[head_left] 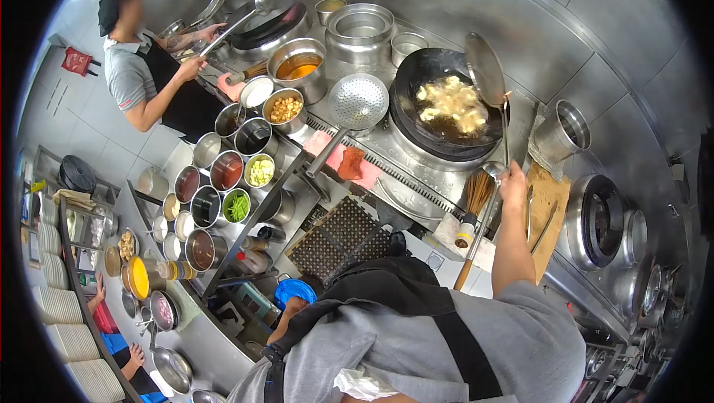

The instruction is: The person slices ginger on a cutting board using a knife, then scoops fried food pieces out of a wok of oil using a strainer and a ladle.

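Wok, black, round, lumpy golden food inside, metal disc-shaped skimmer

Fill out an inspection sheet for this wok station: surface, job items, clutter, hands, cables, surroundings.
Surface: stainless-steel cooktop, pink cloth along its front edge.
Job items: wok holding pale yellow pieces; round-headed utensil at its far right side.
Clutter: perforated strainer left of the wok; bristle brush near the right hand; pot of green strips among other filled pots.
Hands: right hand closed on the utensil's long handle; left hand at a blue round container, grip unclear.
Cables: nothing seen.
Surroundings: co-worker holding a ladle; stacked plates, lower left.
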A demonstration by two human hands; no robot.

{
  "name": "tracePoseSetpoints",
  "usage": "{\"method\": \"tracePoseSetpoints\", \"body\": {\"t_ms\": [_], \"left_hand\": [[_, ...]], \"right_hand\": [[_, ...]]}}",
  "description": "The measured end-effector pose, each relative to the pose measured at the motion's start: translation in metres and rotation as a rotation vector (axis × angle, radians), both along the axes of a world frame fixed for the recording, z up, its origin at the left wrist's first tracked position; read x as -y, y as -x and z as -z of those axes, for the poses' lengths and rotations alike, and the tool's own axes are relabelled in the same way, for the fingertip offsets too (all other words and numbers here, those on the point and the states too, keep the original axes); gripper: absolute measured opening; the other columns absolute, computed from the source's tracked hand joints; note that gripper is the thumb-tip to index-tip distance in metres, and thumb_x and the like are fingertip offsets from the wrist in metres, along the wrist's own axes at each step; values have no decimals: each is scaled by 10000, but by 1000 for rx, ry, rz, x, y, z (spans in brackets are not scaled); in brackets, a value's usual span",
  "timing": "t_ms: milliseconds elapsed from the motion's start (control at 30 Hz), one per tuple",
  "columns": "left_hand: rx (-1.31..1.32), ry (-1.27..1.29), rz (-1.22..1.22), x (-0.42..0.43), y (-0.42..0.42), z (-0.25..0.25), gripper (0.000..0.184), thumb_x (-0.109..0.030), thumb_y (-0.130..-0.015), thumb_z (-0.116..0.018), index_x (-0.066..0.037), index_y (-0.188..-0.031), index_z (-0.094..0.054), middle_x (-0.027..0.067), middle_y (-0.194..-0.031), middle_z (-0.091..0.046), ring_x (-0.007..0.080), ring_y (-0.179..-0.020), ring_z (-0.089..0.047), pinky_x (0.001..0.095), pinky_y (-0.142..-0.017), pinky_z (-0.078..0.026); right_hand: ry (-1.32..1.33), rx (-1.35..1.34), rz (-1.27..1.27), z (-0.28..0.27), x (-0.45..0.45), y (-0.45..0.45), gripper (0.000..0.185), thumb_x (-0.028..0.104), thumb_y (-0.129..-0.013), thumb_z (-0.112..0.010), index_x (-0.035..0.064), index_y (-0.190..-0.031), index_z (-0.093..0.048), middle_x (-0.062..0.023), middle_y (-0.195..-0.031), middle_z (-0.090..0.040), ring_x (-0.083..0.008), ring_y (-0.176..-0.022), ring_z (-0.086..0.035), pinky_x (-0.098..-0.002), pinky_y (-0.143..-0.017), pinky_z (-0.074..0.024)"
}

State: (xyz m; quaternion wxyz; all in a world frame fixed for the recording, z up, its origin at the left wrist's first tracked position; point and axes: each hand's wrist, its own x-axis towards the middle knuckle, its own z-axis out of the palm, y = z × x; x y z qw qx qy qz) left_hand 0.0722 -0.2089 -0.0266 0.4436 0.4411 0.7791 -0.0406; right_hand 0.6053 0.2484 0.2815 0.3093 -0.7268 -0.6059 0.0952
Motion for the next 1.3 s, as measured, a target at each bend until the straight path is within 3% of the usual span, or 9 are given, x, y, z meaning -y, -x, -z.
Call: {"method": "tracePoseSetpoints", "body": {"t_ms": [167, 233, 267, 467, 567, 633, 867, 1133, 1300], "left_hand": [[-67, -205, 186, -40, 18, -15, 163, -133, -751, -565, -62, -869, -653, 135, -877, -681, 258, -686, -671, 379, -628, -549], [-88, -271, 203, -57, 14, -28, 160, -130, -751, -563, -63, -865, -653, 134, -880, -681, 257, -686, -672, 379, -628, -549], [-100, -150, 120, -72, 9, -40, 177, -113, -740, -566, -81, -887, -659, 123, -907, -678, 256, -697, -670, 371, -612, -550], [-52, -119, 324, -86, 7, -57, 269, -94, -735, -570, -114, -984, -672, 107, -973, -667, 256, -687, -669, 342, -580, -553], [-162, -353, 511, -60, 14, -30, 264, -92, -737, -569, -106, -976, -680, 106, -933, -679, 256, -654, -673, 346, -567, -555], [-129, 15, 41, -49, 19, 24, 255, -99, -723, -579, -104, -952, -690, 115, -876, -688, 246, -642, -676, 349, -558, -554], [3, 39, -69, -28, -2, 2, 244, -110, -723, -585, -92, -942, -689, 118, -831, -687, 243, -609, -670, 350, -540, -544], [62, 19, -115, -47, -10, 19, 234, -122, -722, -592, -79, -931, -688, 120, -779, -686, 240, -572, -664, 352, -520, -534], [127, -12, -245, -61, 0, 34, 230, -129, -722, -596, -72, -925, -688, 121, -753, -685, 238, -553, -661, 352, -510, -529]], "right_hand": [[-129, 124, 70, 28, -35, -4, 246, 57, -802, -480, -32, -996, -603, -200, -713, -642, -303, -617, -635, -413, -561, -491], [250, -615, 119, 35, -43, 11, 290, 18, -824, -449, -37, -1074, -586, -152, -674, -626, -266, -494, -594, -385, -410, -451], [220, -792, 128, 38, -45, 26, 192, -11, -826, -450, -38, -962, -582, -77, -614, -574, -140, -388, -486, -282, -307, -346], [239, -1193, -60, 53, -68, 65, 72, 8, -843, -509, 16, -877, -572, -70, -622, -572, -146, -374, -474, -286, -301, -346], [243, -1149, -129, 35, -51, 62, 157, 29, -851, -509, 7, -995, -568, -72, -651, -585, -121, -366, -461, -262, -290, -326], [235, -1058, -143, 2, -28, 64, 195, 32, -856, -490, 13, -1032, -574, -56, -650, -577, -108, -366, -457, -256, -286, -317], [171, -635, -105, -22, 0, 35, 398, 8, -833, -456, -4, -1224, -530, -42, -679, -568, -97, -378, -441, -256, -312, -315], [-96, -14, 65, 38, -19, -27, 304, 29, -852, -404, 4, -1081, -603, -61, -593, -551, -149, -394, -495, -296, -325, -362], [129, -632, 133, 34, -1, 22, 239, 39, -822, -478, -42, -1003, -611, -127, -650, -605, -188, -379, -509, -325, -355, -413]]}}
